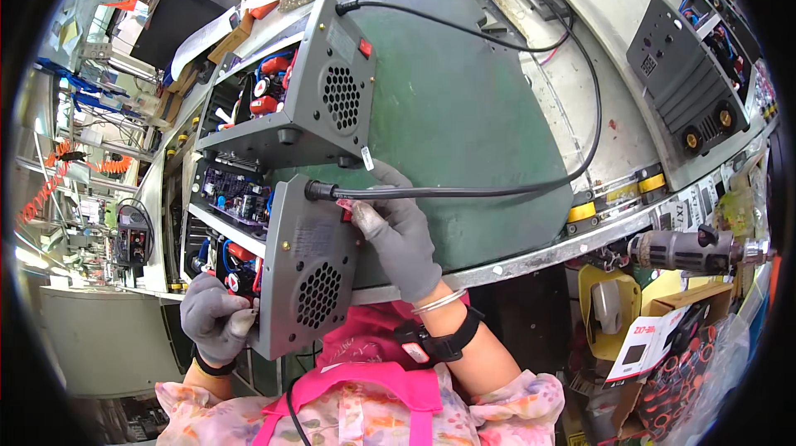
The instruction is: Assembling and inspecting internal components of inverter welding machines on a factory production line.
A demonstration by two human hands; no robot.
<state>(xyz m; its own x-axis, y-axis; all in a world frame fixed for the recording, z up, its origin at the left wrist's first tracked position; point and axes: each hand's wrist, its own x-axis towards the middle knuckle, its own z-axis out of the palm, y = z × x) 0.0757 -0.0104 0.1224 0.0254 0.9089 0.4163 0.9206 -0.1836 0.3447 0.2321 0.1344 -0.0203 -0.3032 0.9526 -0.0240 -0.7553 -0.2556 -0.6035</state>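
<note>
On the grey unit's rear panel (308, 268), right hand (398, 235) pinches a red label (346, 207); left hand (214, 317) grips its edge.

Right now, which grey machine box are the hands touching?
The nearest grey box, lowest in the picture. Left hand grips its open side, right hand touches its back panel by the black cable.

Matt grey, seemingly metal casing (308, 268)

I count 3 grey metal open-sided power units (319, 98) (303, 268) (688, 81), 2 black power cords (464, 191) (464, 29), 2 grey-gloved hands (398, 235) (217, 317) atm.
</note>
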